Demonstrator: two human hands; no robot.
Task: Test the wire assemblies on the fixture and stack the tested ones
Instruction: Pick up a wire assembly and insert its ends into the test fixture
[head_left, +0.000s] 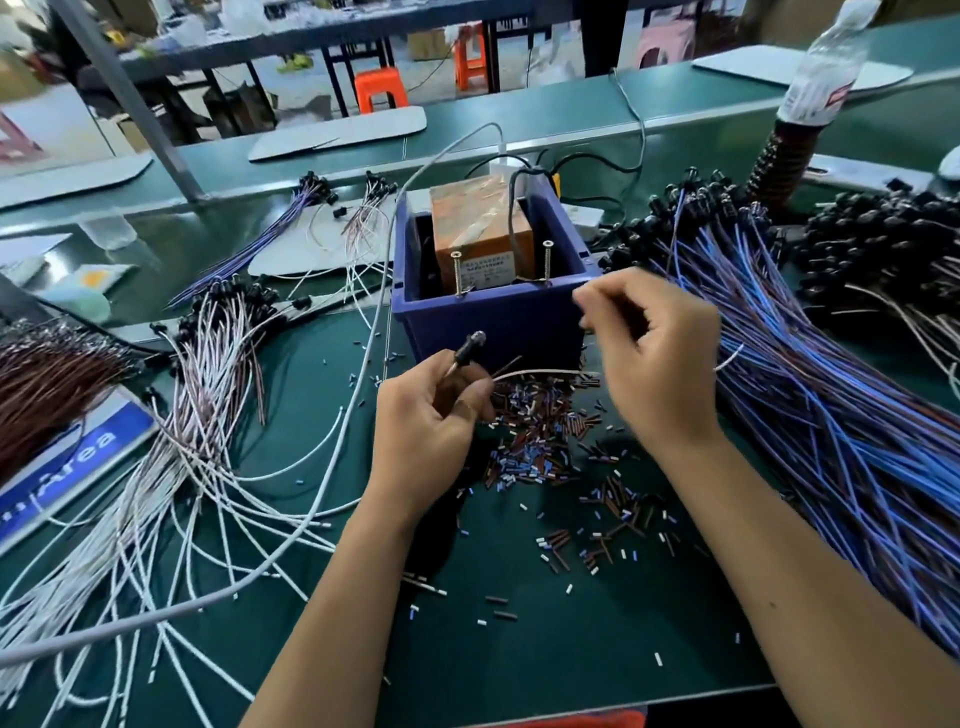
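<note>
Hands meet low in front of a blue bin (493, 317) on the green table (519, 649). The left hand (431, 421) is curled shut around one wire assembly (465, 351); its dark cap with a rounded tip sticks up above the thumb, and its pale wire runs right toward the right hand (649, 358). The right hand is blurred, its fingers bent and pinched together, and whether they actually grip the wire end cannot be told. Two screws (546, 260) stand upright on the bin's near rim, with a taped orange-brown box (483, 228) inside behind them; the lower part of the box is hidden by the bin wall. White-wired assemblies (208, 395) lie fanned out at the left, running off the bottom edge. Blue-wired assemblies (831, 405) are heaped at the right, cut off by the frame. Small cut pieces (540, 431) litter the table between the forearms, partly covered by the hands.
</note>
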